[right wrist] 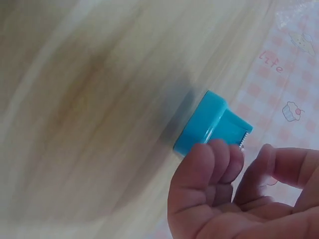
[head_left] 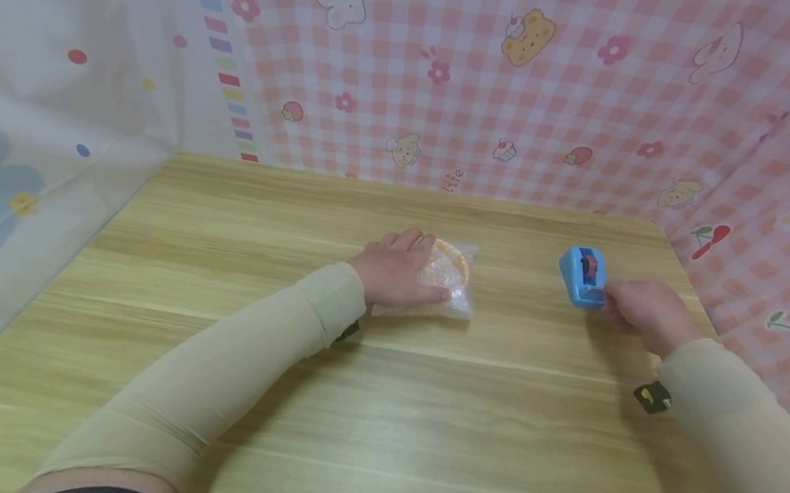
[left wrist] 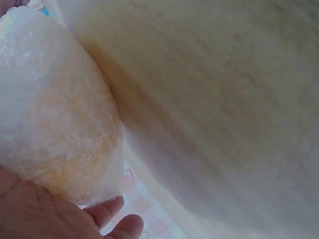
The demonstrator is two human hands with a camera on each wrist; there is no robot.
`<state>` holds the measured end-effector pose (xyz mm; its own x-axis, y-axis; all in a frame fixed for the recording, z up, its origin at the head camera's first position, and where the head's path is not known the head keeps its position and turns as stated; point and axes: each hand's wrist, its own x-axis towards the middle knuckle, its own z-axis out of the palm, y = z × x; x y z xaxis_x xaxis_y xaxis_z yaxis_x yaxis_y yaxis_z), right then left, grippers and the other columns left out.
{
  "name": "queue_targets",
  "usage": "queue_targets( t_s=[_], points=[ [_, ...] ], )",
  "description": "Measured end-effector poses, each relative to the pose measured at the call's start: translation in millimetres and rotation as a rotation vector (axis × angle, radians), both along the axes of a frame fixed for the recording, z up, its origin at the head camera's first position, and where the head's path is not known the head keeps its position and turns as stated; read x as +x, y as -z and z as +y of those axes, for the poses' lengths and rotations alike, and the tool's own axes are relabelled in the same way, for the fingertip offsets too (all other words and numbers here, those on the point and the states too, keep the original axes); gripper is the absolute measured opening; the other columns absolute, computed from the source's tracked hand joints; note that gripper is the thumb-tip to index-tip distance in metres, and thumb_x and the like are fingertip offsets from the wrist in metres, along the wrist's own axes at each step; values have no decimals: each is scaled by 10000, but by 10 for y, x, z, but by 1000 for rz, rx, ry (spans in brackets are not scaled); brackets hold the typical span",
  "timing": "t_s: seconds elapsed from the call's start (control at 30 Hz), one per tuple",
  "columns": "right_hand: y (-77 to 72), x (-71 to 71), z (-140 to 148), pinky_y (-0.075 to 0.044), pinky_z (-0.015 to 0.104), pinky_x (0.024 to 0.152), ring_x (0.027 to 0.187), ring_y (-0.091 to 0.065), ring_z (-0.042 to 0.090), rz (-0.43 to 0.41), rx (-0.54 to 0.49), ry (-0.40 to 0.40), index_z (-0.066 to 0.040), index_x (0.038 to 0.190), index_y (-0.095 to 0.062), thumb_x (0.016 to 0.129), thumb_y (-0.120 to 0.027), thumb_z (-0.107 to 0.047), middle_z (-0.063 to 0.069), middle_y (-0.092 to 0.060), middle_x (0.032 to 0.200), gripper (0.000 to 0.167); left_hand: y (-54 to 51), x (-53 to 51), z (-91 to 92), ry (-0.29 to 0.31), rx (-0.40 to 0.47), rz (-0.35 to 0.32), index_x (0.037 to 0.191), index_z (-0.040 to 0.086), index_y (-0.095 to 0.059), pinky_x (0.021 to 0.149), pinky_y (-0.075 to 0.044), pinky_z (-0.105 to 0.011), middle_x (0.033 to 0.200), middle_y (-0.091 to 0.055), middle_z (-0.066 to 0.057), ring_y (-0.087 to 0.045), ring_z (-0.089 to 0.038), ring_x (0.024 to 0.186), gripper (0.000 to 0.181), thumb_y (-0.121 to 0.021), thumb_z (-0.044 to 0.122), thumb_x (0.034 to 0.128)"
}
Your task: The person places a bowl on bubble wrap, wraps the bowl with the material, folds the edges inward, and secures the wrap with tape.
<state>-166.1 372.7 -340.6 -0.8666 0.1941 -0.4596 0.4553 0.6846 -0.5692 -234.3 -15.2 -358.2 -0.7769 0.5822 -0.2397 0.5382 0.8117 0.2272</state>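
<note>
A clear bubble-wrap package (head_left: pixel 457 297) lies on the table, and a round thing with a yellow-orange rim shows through it. My left hand (head_left: pixel 397 270) rests across its left part, thumb on the near side and fingers over the far edge. In the left wrist view the wrapped bundle (left wrist: pixel 55 104) bulges beside the palm. To the right stands a blue tape dispenser (head_left: pixel 575 273) holding a small reddish roll. Beside its serrated edge my right hand (head_left: pixel 650 313) pinches the end of a clear tape strip (head_left: pixel 593 288) between thumb and forefinger; the strip is barely visible.
The wood-grain table (head_left: pixel 387 415) meets a pink checked cloth (head_left: pixel 480 110) at the back and right. A white spotted curtain (head_left: pixel 131 80) hangs at the left. A small dark device (head_left: pixel 652 397) sits under the right wrist.
</note>
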Motion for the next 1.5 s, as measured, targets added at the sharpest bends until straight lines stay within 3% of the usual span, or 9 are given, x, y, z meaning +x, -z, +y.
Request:
queue_targets(
  t_s=[0.1,0.2,0.47,0.77,1.0,1.5],
  points=[
    [22,-4,10,-560,273,739,807,-573,133,-23,-163,44,-14,937,-620,1055,-416,-269,-29,-593,828,347,-4,2,-5,0,1,0,1706,110,-91,1282,-255,-624,1770,-131,-119,-183,-384,1620,1134,-383,879,925],
    [40,-5,21,-586,262,743,761,-594,84,-52,-258,66,16,998,-611,1091,-393,-260,-53,-615,805,363,-4,3,-8,0,4,1,1704,106,-97,1279,-261,-625,1768,-139,-118,-188,-383,1618,1132,-387,875,927],
    [77,1,61,-590,279,761,790,-603,96,-114,-311,46,-31,976,-619,1121,-329,-291,-47,-617,841,415,-5,11,-11,-7,9,3,1703,100,-107,1276,-262,-634,1767,-141,-120,-196,-391,1614,1122,-399,862,933],
    [114,2,109,-610,296,818,858,-634,120,-168,-279,9,84,1200,-519,1130,-280,-268,-3,-639,919,431,15,5,-7,-22,4,-4,1706,117,-95,1284,-243,-628,1775,-122,-109,-182,-387,1621,1143,-393,886,915],
    [127,1,139,-614,301,820,854,-657,107,-178,-272,4,82,1165,-525,1094,-279,-164,-10,-664,902,355,1,10,-8,-13,8,-1,1705,111,-103,1284,-246,-629,1773,-126,-113,-186,-390,1619,1139,-393,882,918],
    [137,6,168,-608,283,831,897,-662,101,-184,-247,-34,148,1291,-495,1125,-262,-223,-8,-695,948,468,1,8,2,-7,7,-4,1706,116,-99,1287,-243,-623,1772,-122,-111,-177,-389,1621,1136,-388,883,920]
  ],
)
